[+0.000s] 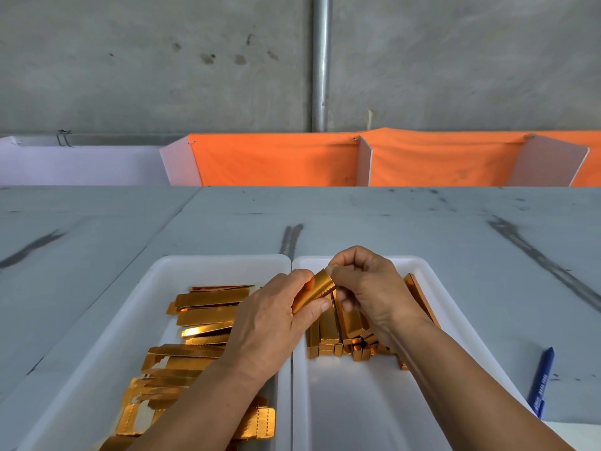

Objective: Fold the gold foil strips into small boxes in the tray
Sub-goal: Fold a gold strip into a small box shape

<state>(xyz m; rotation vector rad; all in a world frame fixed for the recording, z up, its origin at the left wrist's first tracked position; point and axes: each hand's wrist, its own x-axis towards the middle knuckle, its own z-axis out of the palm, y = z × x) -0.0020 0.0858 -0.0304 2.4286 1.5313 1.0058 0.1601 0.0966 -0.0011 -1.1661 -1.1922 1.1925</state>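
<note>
Over the seam where two white trays meet, the left hand (273, 320) and the right hand (367, 288) come together on one gold strip (317, 289). The left hand has its thumb and curled fingers clamped round the strip's lower end. The right hand pinches the upper end between its thumb and bent fingers. The strip is held up off the trays at a tilt, its upper part bent over into a curve, with a scalloped edge showing. Both forearms reach in from the bottom of the view.

Under the left hand, the left tray (208, 271) holds a loose heap of flat strips (201, 317), overlapping at odd angles, a few catching the light. Under the right hand, the right tray (357, 402) holds folded boxes (344, 323), long and narrow, lying side by side with their ends toward the person. One more box (419, 297) lies along that tray's right wall.

The two trays sit touching, side by side, on a grey table (390, 222) streaked with dark marks. A blue pen (541, 382) lies on the table just to the right of the right tray. Beyond the table's far edge an orange cloth (276, 161) hangs over white panels, and behind it stands a concrete wall (130, 60) with a metal pipe (321, 60) running up it
</note>
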